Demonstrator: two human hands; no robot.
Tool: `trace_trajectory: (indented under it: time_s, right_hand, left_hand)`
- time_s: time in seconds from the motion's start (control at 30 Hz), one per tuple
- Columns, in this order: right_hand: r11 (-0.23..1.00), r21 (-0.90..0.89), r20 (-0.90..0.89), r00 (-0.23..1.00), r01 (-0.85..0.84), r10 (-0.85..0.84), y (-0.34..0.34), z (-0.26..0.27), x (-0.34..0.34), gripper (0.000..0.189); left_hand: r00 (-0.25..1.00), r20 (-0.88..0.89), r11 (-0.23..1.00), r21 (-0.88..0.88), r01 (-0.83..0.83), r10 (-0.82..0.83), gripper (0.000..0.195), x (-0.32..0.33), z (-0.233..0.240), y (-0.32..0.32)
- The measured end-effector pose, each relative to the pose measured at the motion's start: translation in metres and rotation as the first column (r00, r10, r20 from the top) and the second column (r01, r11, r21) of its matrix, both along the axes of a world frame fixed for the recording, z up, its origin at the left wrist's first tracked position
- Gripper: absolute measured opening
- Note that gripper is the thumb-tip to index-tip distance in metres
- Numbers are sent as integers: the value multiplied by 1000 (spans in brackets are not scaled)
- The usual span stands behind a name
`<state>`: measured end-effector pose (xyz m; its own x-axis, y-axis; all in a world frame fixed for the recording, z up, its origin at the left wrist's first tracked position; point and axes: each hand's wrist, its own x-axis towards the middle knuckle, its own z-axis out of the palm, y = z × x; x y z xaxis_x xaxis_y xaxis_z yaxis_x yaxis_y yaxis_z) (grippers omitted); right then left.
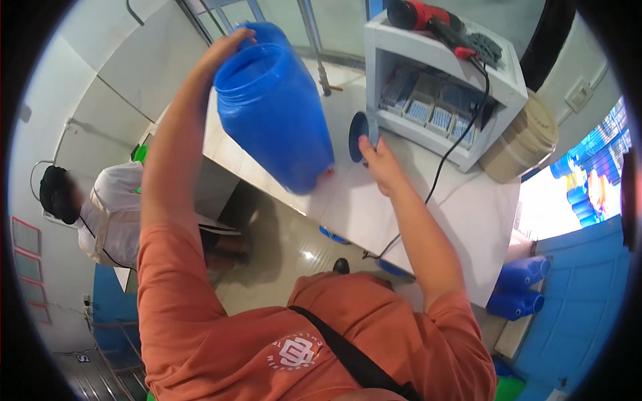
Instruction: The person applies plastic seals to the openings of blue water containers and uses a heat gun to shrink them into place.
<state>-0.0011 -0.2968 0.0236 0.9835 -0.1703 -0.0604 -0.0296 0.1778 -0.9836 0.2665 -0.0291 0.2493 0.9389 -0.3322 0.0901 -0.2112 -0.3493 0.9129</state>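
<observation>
A large blue plastic container with a wide uncapped mouth leans over the white countertop, its lower end near the counter's front edge. My left hand grips it at the far side of the mouth, by what looks like its handle; part of the grip is hidden. A small reddish spot shows low on the container's side. In my right hand is a round dark-blue lid, held edge-on above the counter, apart from the container.
A white shelf unit holds several small boxes, with a red-and-black corded power tool on top. Its black cord crosses the countertop. A valve pipe, beige lidded bucket, blue jugs and another person are around.
</observation>
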Motion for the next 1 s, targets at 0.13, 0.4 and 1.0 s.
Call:
trace_trajectory:
  time_s: [0.13,0.4,1.0]
  right_hand:
    - [980,-195,2,999,43,-43,7,-16,23,63]
    - [921,-355,28,986,163,-164,0,-69,128,67]
    - [517,-856,-76,994,-22,-83,-11,-30,20,68]
  left_hand:
    - [983,70,984,-52,-169,172,61,-28,0,-5]
    - [767,532,928,-112,-356,359,127,-220,-233,10]
    - [655,741,982,-30,-186,147,87,-161,-244,-10]
